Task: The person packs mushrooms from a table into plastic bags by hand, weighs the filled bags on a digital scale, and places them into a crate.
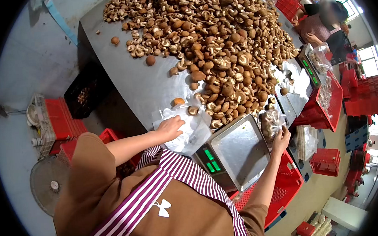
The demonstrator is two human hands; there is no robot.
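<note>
My left hand point(169, 130) lies on a loose pile of clear plastic bags point(190, 133) at the table's near edge, its fingers and thumb slightly apart. At the right, my right hand point(281, 141) grips the gathered top of a clear bag of mushrooms point(269, 124), just beyond the scale. Between my hands stands a digital scale point(242, 151) with a bare metal pan and lit green digits. A large heap of brown mushrooms point(219, 43) covers much of the table, spilling close to the bags and the scale.
The metal table point(131, 84) has a few stray mushrooms. A red crate point(282, 185) sits below my right arm, and another red crate point(329, 102) holds filled bags. Across the table, a person point(321, 23) works beside a second scale point(309, 67). A fan point(51, 185) stands at left.
</note>
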